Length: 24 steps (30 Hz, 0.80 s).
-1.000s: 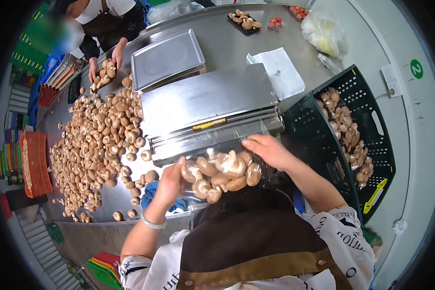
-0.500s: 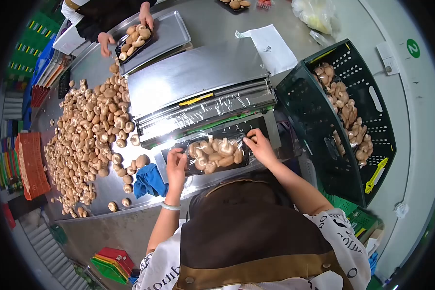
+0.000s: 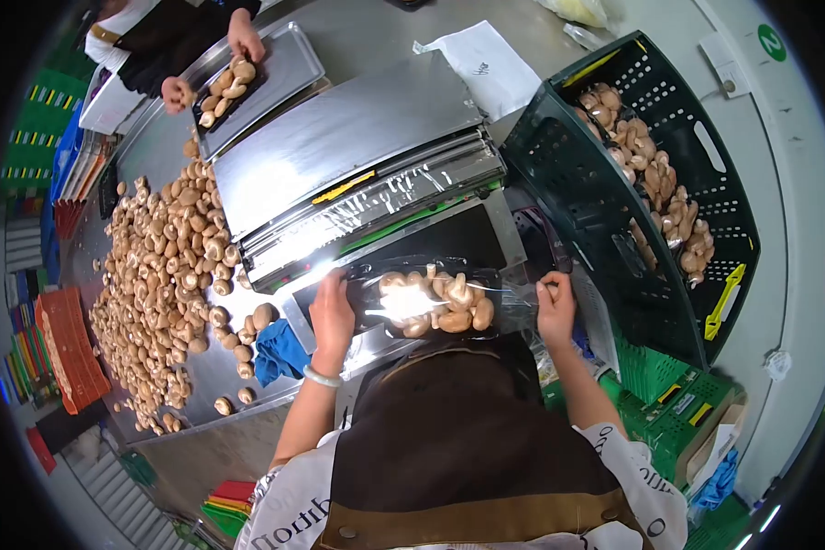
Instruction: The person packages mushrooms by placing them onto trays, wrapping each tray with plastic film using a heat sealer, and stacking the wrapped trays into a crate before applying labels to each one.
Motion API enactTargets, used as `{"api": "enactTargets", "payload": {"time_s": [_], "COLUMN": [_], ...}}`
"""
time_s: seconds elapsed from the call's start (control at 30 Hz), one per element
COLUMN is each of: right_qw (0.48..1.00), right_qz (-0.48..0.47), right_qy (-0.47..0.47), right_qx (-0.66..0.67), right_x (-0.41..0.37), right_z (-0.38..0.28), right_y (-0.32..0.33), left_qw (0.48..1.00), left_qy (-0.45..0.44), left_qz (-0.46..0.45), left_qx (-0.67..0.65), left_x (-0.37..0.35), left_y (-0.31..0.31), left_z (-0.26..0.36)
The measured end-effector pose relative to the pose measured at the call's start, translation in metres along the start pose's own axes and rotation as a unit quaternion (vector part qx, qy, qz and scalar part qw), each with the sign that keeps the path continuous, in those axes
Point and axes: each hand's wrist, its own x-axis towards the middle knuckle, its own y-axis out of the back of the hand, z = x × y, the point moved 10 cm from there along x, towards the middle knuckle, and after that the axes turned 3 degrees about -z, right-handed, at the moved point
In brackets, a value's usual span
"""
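A: Main item and where?
B: Film-covered mushroom pack [image 3: 458, 298], on the near side of the wrapping machine [image 3: 339, 137], just in front of its dark plate [image 3: 458, 234]. Can't tell if anything supports it from below.
A: Versus the hands?
B: Between them. Left hand [image 3: 332, 316] right at the pack's left end; right hand [image 3: 556, 310] out past the other end, apart from the mushrooms.
A: Hand states?
B: Right: fingers curled, pinching the clear film [image 3: 518, 298], which stretches across from the pack. Left: fingers bent at the film edge, can't tell if it's gripping.
A: Around that?
B: Blue cloth [image 3: 280, 353] on the table [image 3: 367, 32], near the machine's front left corner. Big heap of loose mushrooms [image 3: 160, 293] left of the machine.
A: Right of the machine?
B: Dark green crate [image 3: 559, 170], tilted, with mushroom packs [image 3: 651, 165] inside and a yellow tag [image 3: 726, 301] on it.
A: Behind?
B: White paper [image 3: 490, 69] by the machine's back right corner. Metal pan [image 3: 293, 60] at the back left, another person's hands [image 3: 246, 38] there with a dark tray of mushrooms [image 3: 227, 90].
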Motion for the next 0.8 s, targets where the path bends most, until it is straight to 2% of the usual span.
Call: {"api": "enactTargets", "payload": {"time_s": [0.03, 0.1, 0.13, 0.2, 0.23, 0.27, 0.3, 0.33, 0.37, 0.4, 0.43, 0.47, 0.53, 0.57, 0.6, 0.67, 0.7, 0.73, 0.77, 0.8], "right_qw": [0.997, 0.991, 0.987, 0.979, 0.987, 0.995, 0.964, 0.884, 0.823, 0.789, 0.762, 0.743, 0.711, 0.701, 0.698, 0.706, 0.723, 0.742, 0.776, 0.809], "right_qz": [0.033, 0.092, 0.120, 0.112, 0.093, 0.057, 0.004, -0.040, -0.094, -0.164, -0.239, -0.306, -0.428, -0.478, -0.518, -0.583, -0.602, -0.616, -0.611, -0.578], "right_qy": [-0.014, 0.017, 0.015, -0.008, -0.034, -0.078, -0.125, -0.175, -0.205, -0.217, -0.224, -0.224, -0.205, -0.189, -0.174, -0.126, -0.092, -0.054, 0.010, 0.092], "right_qx": [-0.074, -0.095, -0.103, -0.169, -0.130, -0.018, 0.233, 0.431, 0.521, 0.550, 0.558, 0.552, 0.519, 0.495, 0.463, 0.383, 0.326, 0.260, 0.154, -0.044], "right_x": [-0.004, -0.004, -0.004, -0.005, -0.009, -0.014, -0.021, -0.032, -0.044, -0.059, -0.076, -0.092, -0.119, -0.129, -0.135, -0.138, -0.138, -0.137, -0.132, -0.119], "right_z": [0.004, 0.021, 0.036, 0.061, 0.075, 0.091, 0.098, 0.087, 0.069, 0.038, 0.005, -0.024, -0.077, -0.097, -0.111, -0.127, -0.132, -0.134, -0.134, -0.126], "right_y": [0.001, -0.013, -0.023, -0.059, -0.079, -0.101, -0.125, -0.140, -0.147, -0.145, -0.143, -0.139, -0.135, -0.135, -0.138, -0.145, -0.144, -0.141, -0.133, -0.122], "left_qw": [0.998, 0.976, 0.973, 0.964, 0.961, 0.954, 0.961, 0.972, 0.920, 0.828, 0.760, 0.613, 0.698, 0.669, 0.677, 0.594, 0.518, 0.562, 0.548, 0.504], "left_qy": [-0.043, -0.123, -0.159, -0.230, -0.254, -0.280, -0.267, -0.092, -0.073, -0.044, 0.009, 0.151, 0.011, 0.016, -0.047, -0.091, -0.148, -0.196, -0.205, -0.157], "left_qz": [-0.008, -0.052, -0.048, -0.045, -0.073, -0.100, -0.070, -0.166, -0.202, -0.235, -0.285, -0.319, -0.359, -0.372, -0.356, -0.409, -0.441, -0.503, -0.560, -0.619], "left_qx": [0.047, 0.174, 0.158, 0.128, 0.086, 0.044, -0.022, -0.136, -0.328, -0.507, -0.584, -0.707, -0.619, -0.644, -0.642, -0.687, -0.718, -0.627, -0.587, -0.582], "left_x": [0.007, 0.021, 0.030, 0.041, 0.041, 0.038, 0.040, 0.046, 0.039, 0.029, 0.017, -0.005, -0.019, -0.030, -0.034, -0.043, -0.048, -0.062, -0.072, -0.082], "left_y": [-0.010, -0.035, -0.041, -0.057, -0.067, -0.076, -0.072, -0.091, -0.099, -0.098, -0.092, -0.093, -0.053, -0.043, -0.030, -0.007, 0.005, 0.009, 0.010, 0.010], "left_z": [0.010, 0.030, 0.044, 0.073, 0.084, 0.097, 0.105, 0.081, 0.093, 0.113, 0.135, 0.149, 0.189, 0.195, 0.197, 0.217, 0.237, 0.246, 0.259, 0.269]}}
